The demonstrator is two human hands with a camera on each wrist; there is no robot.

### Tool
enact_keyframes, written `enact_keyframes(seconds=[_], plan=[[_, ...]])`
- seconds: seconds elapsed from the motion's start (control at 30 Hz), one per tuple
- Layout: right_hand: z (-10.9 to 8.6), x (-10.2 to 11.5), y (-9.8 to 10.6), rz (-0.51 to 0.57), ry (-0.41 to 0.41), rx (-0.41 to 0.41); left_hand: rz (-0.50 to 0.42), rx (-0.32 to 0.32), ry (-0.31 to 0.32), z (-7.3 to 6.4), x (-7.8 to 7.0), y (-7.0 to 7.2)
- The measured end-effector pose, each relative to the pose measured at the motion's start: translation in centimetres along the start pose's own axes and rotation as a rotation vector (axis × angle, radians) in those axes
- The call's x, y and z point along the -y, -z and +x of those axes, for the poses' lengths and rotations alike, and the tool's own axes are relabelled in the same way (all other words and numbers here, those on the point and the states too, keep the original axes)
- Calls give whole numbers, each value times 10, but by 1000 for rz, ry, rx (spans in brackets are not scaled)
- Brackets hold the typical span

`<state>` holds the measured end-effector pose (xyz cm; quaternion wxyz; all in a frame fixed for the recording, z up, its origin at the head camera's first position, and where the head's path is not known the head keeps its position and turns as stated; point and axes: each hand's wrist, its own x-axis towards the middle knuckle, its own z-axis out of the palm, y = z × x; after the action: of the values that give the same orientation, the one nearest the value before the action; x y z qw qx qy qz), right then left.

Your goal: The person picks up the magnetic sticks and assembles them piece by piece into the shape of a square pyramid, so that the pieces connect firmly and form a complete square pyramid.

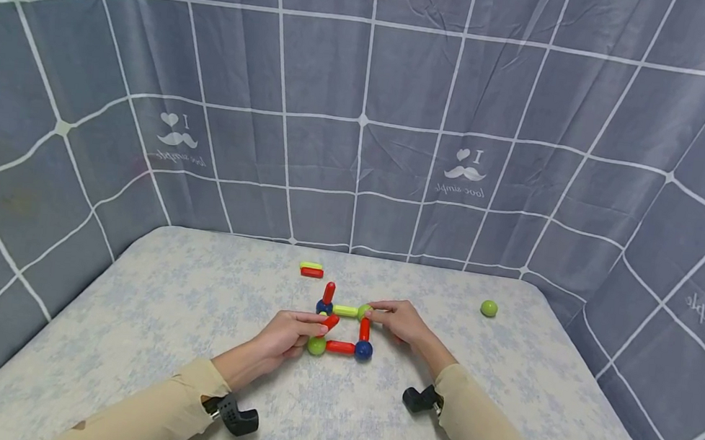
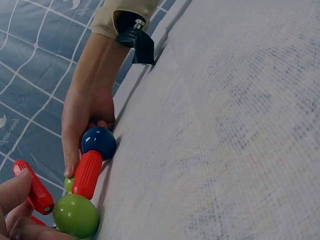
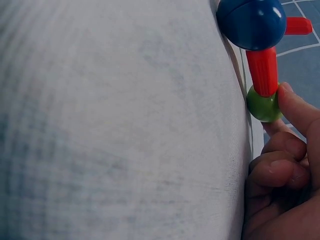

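Observation:
Balls and rods form a square on the table. My left hand (image 1: 279,336) pinches a red rod (image 1: 332,321), tilted, with its lower end by the near-left green ball (image 2: 76,216); whether they touch, I cannot tell. My right hand (image 1: 404,323) holds the far-right green ball (image 3: 263,106) between thumb and finger. A red rod (image 1: 365,329) links that ball to the near-right blue ball (image 1: 364,350), and another red rod (image 2: 87,175) forms the front side. At the far-left blue ball (image 1: 324,307), a red rod (image 1: 329,292) stands up and a yellow-green rod (image 1: 345,311) runs right. Fingers partly hide the left side.
Beyond the square lie a loose yellow-green rod (image 1: 311,265) and a loose red rod (image 1: 311,273), side by side. A separate green ball (image 1: 489,308) sits at the far right of the patterned table (image 1: 189,281). A grey gridded curtain (image 1: 398,167) hangs behind.

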<state>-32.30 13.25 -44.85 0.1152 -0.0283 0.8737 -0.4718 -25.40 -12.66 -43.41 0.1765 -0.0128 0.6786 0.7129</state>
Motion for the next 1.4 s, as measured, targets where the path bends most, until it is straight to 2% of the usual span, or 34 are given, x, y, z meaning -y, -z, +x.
enact_keyframes(seconds=[0.23, 0.6, 0.87, 1.1, 1.2, 1.4], plan=[[3, -2, 0, -16, 6, -3, -7, -5, 11, -1, 0, -1], [0, -1, 0, 3, 14, -6, 49, -28, 5, -4, -1, -5], [0, -1, 0, -2, 20, -1, 45, -14, -8, -4, 2, -2], [2, -2, 0, -13, 38, 0, 39, -27, -21, -5, 4, 1], [1, -1, 1, -11, 42, 1, 85, -34, -37, -5, 3, 1], [0, -1, 1, -8, 45, 2, 295, -96, -129, 0, 0, -4]])
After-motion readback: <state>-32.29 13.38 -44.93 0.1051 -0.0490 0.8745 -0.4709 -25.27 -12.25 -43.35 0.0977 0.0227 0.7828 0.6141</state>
